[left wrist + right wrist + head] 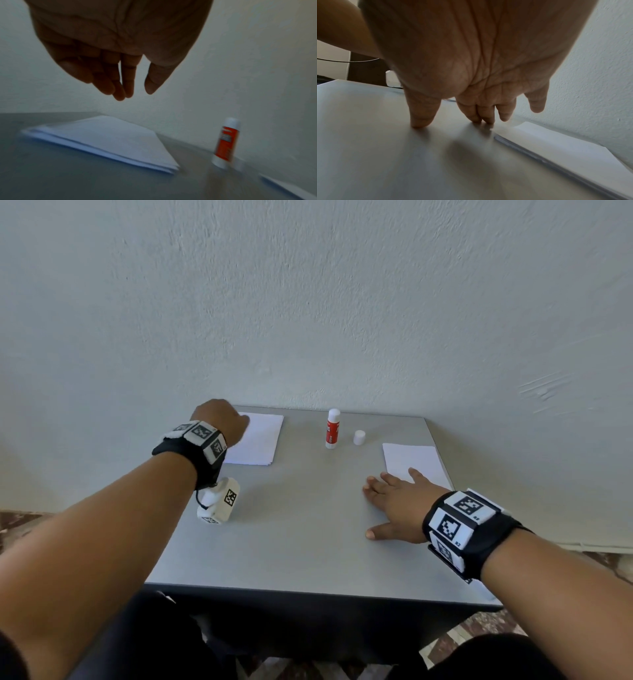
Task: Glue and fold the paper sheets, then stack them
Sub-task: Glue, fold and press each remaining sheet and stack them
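A stack of white paper sheets (258, 440) (109, 139) lies at the table's far left. My left hand (222, 419) (130, 92) hovers over its left part, fingers hanging straight and holding nothing. A red-and-white glue stick (332, 429) (225, 143) stands uncapped at the far middle, its white cap (359, 437) beside it. A second pile of white paper (414, 462) (547, 143) lies at the right edge. My right hand (394, 501) (453, 124) rests flat on the bare table just left of that pile, fingers spread, the fingertips (485, 119) touching the surface.
The grey table (301, 525) stands against a pale textured wall (342, 302). A white wrist camera unit (219, 501) hangs under my left wrist, close above the tabletop. Patterned floor shows beyond the table's edges.
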